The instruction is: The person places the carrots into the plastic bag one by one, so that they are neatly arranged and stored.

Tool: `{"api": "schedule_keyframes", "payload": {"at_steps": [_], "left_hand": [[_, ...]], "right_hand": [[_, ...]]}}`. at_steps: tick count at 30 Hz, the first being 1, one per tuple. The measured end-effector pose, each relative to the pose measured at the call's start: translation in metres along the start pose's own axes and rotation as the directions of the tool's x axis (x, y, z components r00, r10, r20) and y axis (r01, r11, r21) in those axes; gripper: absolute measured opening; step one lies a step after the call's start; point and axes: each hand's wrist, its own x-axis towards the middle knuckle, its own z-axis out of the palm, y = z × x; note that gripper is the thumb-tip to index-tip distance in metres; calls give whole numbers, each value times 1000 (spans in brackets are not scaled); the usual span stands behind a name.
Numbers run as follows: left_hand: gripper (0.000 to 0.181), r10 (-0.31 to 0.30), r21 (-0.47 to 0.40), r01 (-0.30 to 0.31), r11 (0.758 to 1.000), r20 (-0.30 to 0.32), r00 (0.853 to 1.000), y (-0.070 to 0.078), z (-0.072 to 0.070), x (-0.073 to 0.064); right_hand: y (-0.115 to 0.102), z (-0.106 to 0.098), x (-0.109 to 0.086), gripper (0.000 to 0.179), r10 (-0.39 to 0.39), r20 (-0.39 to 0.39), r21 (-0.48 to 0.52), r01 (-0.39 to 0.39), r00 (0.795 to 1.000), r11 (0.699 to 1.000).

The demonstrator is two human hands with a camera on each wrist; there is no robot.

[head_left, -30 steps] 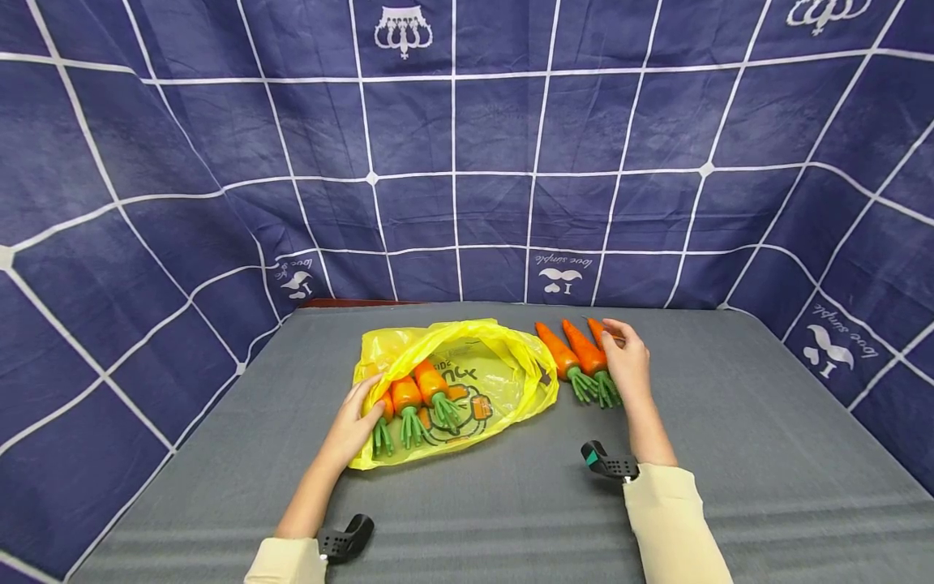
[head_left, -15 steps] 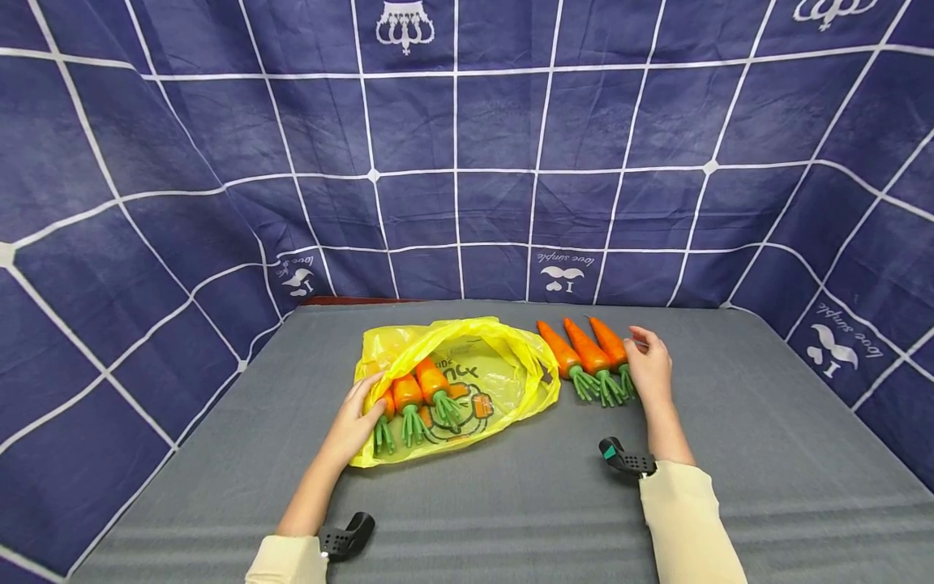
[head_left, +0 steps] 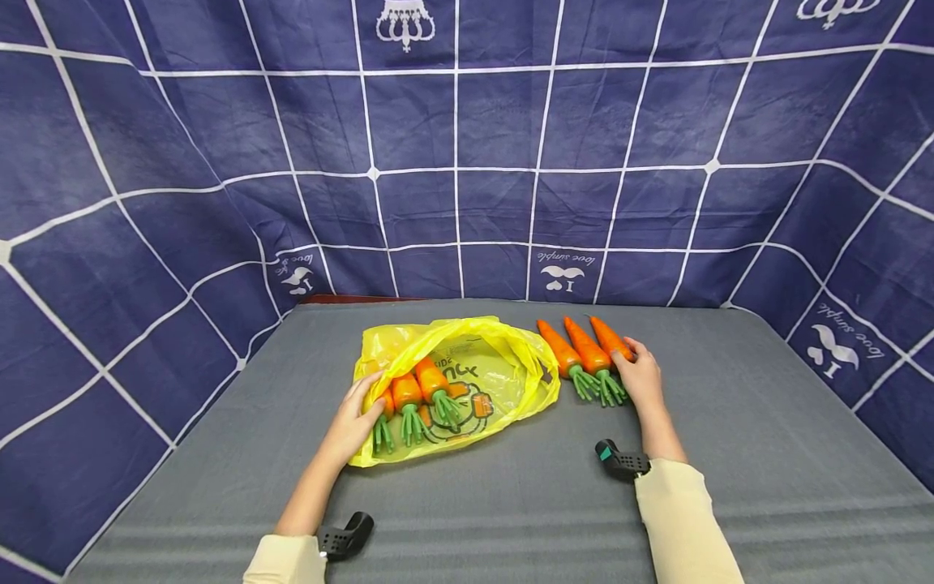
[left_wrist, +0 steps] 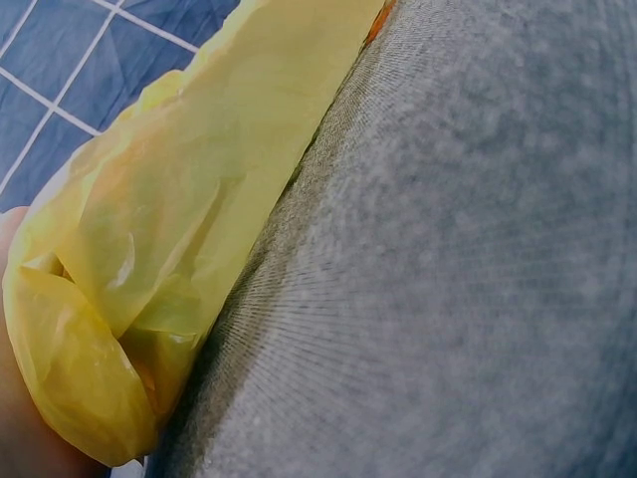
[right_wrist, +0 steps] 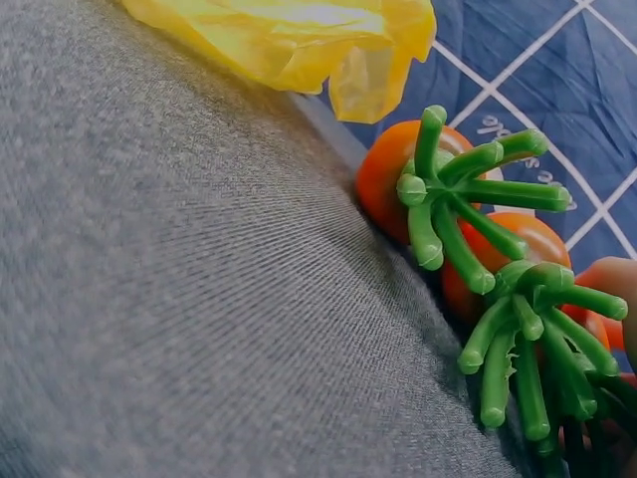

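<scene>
A yellow plastic bag lies on its side with its mouth toward me. My left hand holds the left edge of that mouth, thumb inside and fingers hidden behind the plastic. Inside are a carrot, a second carrot and a third carrot, green tops outward. Right of the bag, a left carrot, a middle carrot and a right carrot lie in a row. My right hand grips the right carrot near its top, covering its greens.
The grey cloth-covered table runs under everything. A blue curtain with white lines stands around the back and sides. Each wrist carries a black camera mount, one by the left cuff and one by the right cuff.
My right hand first slid off to the right of the row, uncovering the right carrot's greens, then came back left and took hold of that carrot. The left hand and bag stayed put.
</scene>
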Motion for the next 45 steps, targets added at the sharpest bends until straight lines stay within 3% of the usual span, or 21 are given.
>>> {"api": "schedule_keyframes", "payload": {"at_steps": [17, 30, 39, 45], "left_hand": [[45, 12, -1, -12, 1000, -3, 1000, 0, 1, 1], [46, 4, -4, -4, 1000, 10, 1000, -1, 0, 1], [46, -1, 0, 1, 1000, 12, 1000, -2, 0, 0], [46, -1, 2, 1, 1000, 17, 1000, -1, 0, 1]], "right_hand": [[-5, -14, -10, 53, 65, 28, 14, -65, 998, 998], [-19, -28, -16, 53, 47, 31, 0, -47, 998, 999], [-40, -41, -21, 56, -10, 108, 6, 9, 994, 1000], [-48, -47, -25, 56, -123, 188, 125, 101, 974, 987]]}}
